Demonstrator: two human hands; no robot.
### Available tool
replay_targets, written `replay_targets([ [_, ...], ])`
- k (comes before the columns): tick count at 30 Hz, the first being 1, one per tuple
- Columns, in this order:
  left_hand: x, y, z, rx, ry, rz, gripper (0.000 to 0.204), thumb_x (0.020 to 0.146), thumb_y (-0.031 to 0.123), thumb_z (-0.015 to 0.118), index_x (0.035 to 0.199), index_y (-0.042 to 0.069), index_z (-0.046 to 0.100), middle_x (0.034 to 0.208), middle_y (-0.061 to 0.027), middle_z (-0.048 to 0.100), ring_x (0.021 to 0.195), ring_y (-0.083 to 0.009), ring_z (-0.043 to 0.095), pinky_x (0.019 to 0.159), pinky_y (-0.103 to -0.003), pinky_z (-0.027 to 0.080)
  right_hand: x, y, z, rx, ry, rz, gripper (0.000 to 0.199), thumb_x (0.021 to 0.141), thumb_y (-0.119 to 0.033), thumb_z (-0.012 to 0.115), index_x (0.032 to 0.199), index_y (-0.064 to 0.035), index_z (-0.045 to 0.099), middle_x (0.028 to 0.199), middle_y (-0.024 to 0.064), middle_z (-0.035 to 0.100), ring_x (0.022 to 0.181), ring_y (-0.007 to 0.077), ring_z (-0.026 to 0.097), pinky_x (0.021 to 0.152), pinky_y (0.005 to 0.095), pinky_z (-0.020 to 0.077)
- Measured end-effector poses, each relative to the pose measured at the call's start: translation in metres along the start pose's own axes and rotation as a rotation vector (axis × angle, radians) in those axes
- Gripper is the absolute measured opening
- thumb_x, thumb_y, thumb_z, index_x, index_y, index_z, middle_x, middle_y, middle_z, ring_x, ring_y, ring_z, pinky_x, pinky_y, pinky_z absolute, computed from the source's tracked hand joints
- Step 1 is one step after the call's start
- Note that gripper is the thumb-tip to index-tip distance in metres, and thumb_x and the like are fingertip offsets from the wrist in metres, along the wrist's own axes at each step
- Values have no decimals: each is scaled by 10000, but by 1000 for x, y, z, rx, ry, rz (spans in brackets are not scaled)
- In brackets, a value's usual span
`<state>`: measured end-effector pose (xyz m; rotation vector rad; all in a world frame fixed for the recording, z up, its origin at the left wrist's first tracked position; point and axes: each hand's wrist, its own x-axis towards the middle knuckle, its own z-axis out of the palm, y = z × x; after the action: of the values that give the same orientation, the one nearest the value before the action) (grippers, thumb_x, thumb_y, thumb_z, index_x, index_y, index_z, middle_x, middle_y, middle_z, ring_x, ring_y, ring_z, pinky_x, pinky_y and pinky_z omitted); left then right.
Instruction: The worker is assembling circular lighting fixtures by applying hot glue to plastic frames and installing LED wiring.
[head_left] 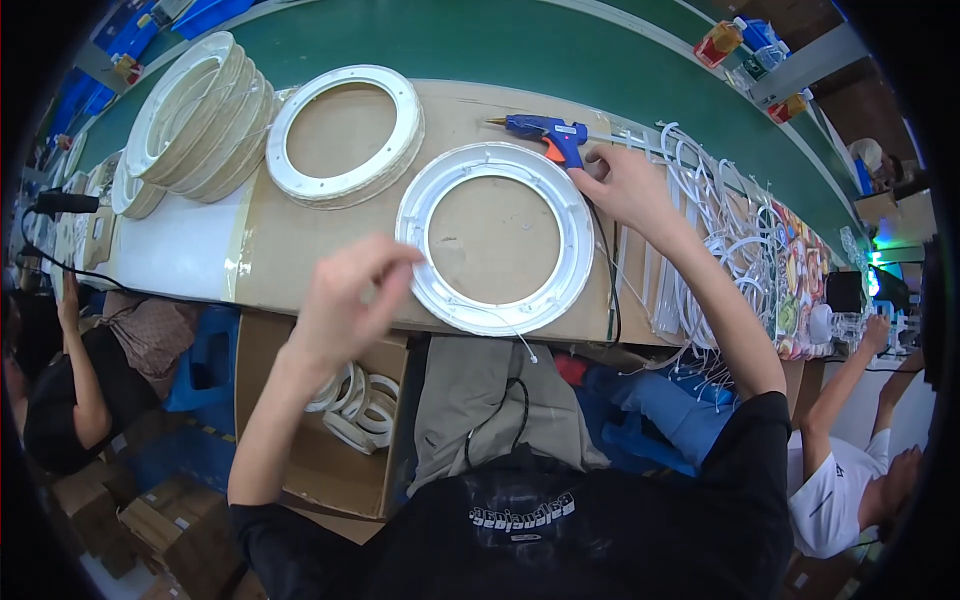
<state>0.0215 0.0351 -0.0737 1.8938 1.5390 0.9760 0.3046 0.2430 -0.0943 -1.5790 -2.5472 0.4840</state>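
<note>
A white plastic ring (497, 238) lies flat on a sheet of brown cardboard (290, 250) at the centre of the frame, its open middle showing the cardboard beneath. The left hand (350, 295) sits at the ring's left rim, just left of centre, with fingers drawn together and the fingertips (405, 255) pinching at or just over the rim; whether they hold something thin there is too small to tell. A fine white wire (505, 325) trails off the ring's lower edge. The right hand (625, 185) is above and to the right of the ring, its fingers closed loosely on the handle of a blue glue gun (545, 132) with an orange trigger, which lies on its side with the nozzle pointing left; a black cord (612, 290) runs down from it past the ring's right side. A second white ring (345, 130) lies on the cardboard in the upper middle, and a leaning stack of rings (205, 115) fills the upper left. A heap of white wires and strips (710, 230) lies at the right. Below the table edge, lower left of centre, an open cardboard box (330, 440) holds rolls of white tape (360, 410). Other people sit at the far left and lower right.
</note>
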Motion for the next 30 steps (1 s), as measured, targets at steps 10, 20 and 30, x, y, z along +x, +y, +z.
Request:
replay_targets([
  [10, -44, 54, 118, -189, -806, 620, 100, 772, 111, 614, 837, 42, 581, 782, -72, 641, 818, -235, 671, 602, -372, 532, 35, 5, 12, 70, -53, 49, 482, 745, -402, 746, 910, 43, 660, 692, 94, 621, 614, 190, 580, 579, 314, 459],
  [20, -25, 34, 168, -41, -985, 922, 97, 671, 88, 683, 752, 36, 669, 713, -105, 695, 721, -287, 701, 578, -395, 545, 12, 18, 20, 792, 63, 66, 323, 896, -139, 597, 1170, 17, 526, 972, 100, 657, 745, 134, 641, 587, 229, 484],
  [30, -31, -20, 173, 48, -1196, 938, 87, 718, 123, 674, 759, 61, 717, 771, -127, 715, 780, -314, 709, 640, -450, 561, -57, -45, 4, 835, 28, -36, 443, 915, 52, 411, 1352, 54, 342, 1183, 229, 601, 951, 318, 685, 709, 371, 581],
])
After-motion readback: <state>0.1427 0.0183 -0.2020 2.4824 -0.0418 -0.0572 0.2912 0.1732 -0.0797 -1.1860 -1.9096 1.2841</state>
